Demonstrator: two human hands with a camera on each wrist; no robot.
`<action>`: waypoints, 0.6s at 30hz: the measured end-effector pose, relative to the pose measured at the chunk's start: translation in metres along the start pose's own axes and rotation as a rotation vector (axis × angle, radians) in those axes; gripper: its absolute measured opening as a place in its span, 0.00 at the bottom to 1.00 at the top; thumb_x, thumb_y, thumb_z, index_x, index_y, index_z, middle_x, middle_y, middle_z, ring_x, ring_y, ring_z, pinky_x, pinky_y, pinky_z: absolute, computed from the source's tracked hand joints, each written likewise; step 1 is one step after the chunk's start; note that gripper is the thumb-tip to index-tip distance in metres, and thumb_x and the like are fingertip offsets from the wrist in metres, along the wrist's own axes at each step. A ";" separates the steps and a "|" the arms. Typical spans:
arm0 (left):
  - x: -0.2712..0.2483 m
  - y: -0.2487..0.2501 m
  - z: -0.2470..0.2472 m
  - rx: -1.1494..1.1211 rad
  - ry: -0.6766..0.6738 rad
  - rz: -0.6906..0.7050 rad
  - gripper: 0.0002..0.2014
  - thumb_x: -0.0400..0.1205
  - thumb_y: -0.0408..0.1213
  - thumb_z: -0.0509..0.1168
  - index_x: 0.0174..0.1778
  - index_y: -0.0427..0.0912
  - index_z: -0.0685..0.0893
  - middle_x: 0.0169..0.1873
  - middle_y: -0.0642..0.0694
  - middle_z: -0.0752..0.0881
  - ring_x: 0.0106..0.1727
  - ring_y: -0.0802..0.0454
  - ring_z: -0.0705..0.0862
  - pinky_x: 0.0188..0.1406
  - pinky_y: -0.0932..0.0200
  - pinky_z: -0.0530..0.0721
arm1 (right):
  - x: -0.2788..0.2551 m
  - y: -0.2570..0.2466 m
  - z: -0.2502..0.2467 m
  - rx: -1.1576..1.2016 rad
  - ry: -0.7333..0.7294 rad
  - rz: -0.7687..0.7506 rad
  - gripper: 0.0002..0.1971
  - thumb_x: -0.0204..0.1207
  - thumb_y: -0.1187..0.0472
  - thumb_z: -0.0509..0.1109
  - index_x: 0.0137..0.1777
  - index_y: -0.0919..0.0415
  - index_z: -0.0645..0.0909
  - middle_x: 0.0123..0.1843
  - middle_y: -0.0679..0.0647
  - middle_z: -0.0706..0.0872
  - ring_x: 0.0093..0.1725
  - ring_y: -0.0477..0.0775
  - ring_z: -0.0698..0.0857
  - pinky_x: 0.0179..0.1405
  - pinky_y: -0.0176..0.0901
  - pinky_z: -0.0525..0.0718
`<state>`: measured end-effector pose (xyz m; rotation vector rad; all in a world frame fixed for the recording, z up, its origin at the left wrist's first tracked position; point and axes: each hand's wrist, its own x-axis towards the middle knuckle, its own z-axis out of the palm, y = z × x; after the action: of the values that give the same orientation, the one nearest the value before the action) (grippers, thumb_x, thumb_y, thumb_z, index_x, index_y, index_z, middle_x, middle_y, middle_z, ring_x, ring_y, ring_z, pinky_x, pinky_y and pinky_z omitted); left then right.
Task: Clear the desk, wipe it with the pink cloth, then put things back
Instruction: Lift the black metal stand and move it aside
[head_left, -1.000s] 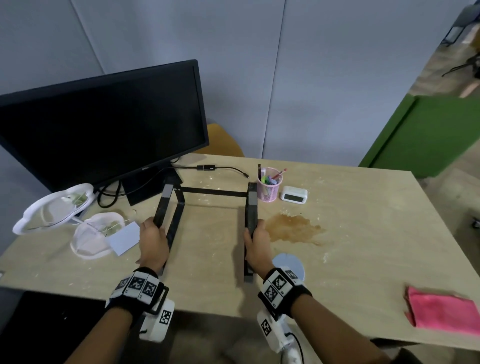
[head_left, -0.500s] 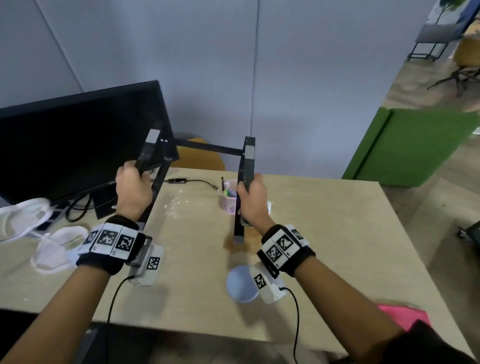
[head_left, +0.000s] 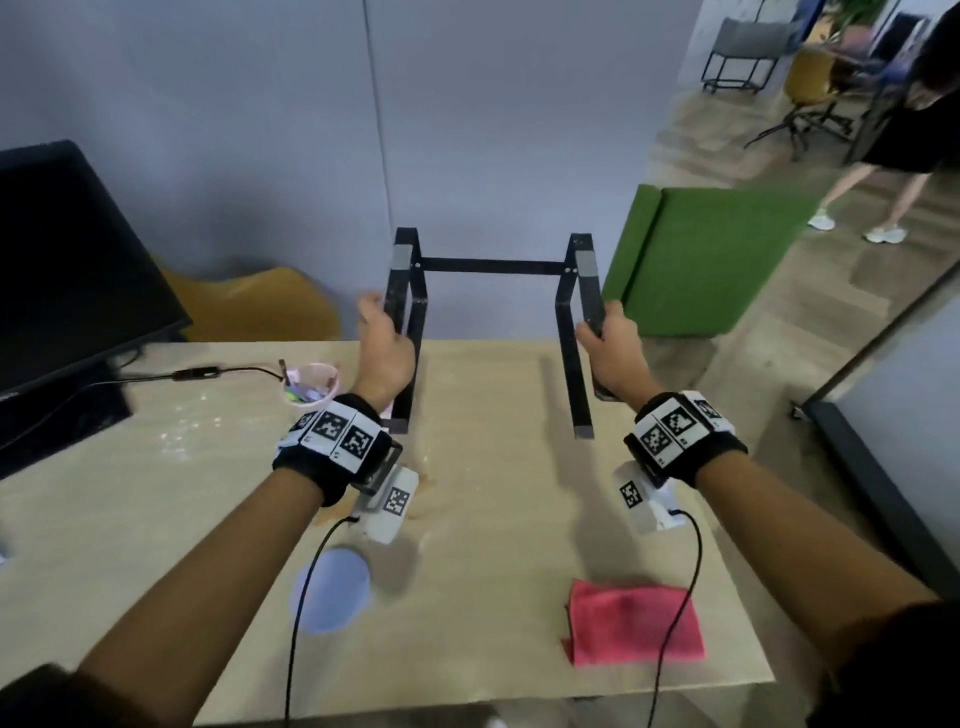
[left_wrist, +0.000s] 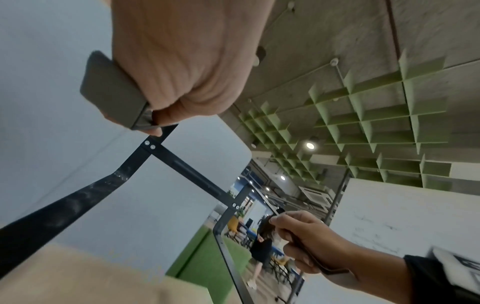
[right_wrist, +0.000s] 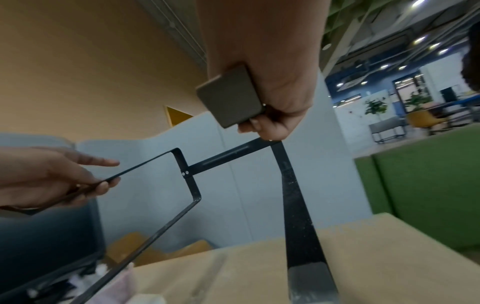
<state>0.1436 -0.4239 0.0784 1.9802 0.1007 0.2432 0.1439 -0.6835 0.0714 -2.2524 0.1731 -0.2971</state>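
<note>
A black metal stand (head_left: 493, 312) is held in the air above the far half of the worktop (head_left: 493, 499), clear of its surface. Its left rail is gripped by the left hand (head_left: 384, 348), with the fingers curled round the bar and one finger seen stretched out in the right wrist view. Its right rail is clasped by the right hand (head_left: 615, 353), the fingers wrapped round it. The two rails are joined by one crossbar at the far end.

On the worktop, one pink cloth (head_left: 636, 629) is laid flat near the front right corner, well apart from the stand. One pale blue round disc (head_left: 332, 590) is seen near the front edge, under the left forearm. One pink cup of pens (head_left: 311, 384) stands to the left of the left hand, with one black cable (head_left: 218, 371) lying just beside it. One black monitor (head_left: 67, 270) occupies the far left. A brown stain (head_left: 423, 486) is partly hidden by the left wrist camera.

Beyond the worktop, a grey partition (head_left: 467, 130), one yellow chair (head_left: 260, 306) and a green bench (head_left: 696, 260) are seen. One other person (head_left: 904, 135) is standing at the far right.
</note>
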 end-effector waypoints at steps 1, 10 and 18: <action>-0.001 0.002 0.022 -0.018 -0.035 -0.010 0.25 0.76 0.14 0.51 0.70 0.29 0.61 0.60 0.34 0.74 0.62 0.41 0.75 0.56 0.65 0.71 | 0.004 0.019 -0.011 -0.025 0.007 0.027 0.13 0.80 0.62 0.62 0.55 0.73 0.70 0.45 0.61 0.79 0.42 0.59 0.78 0.39 0.48 0.75; -0.011 -0.015 0.136 0.040 -0.333 -0.070 0.27 0.80 0.18 0.53 0.75 0.37 0.58 0.36 0.50 0.78 0.45 0.46 0.79 0.44 0.62 0.76 | 0.023 0.150 -0.059 -0.255 -0.026 0.178 0.12 0.80 0.59 0.63 0.52 0.68 0.68 0.42 0.61 0.77 0.41 0.62 0.78 0.37 0.50 0.72; -0.018 -0.045 0.180 0.029 -0.403 -0.088 0.29 0.80 0.20 0.62 0.74 0.40 0.60 0.43 0.47 0.77 0.40 0.58 0.79 0.34 0.73 0.76 | 0.021 0.208 -0.060 -0.296 -0.059 0.237 0.11 0.80 0.59 0.62 0.51 0.69 0.69 0.38 0.60 0.79 0.37 0.64 0.81 0.33 0.50 0.75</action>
<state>0.1670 -0.5697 -0.0358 2.0099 -0.0684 -0.2168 0.1425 -0.8655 -0.0473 -2.4975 0.4759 -0.0807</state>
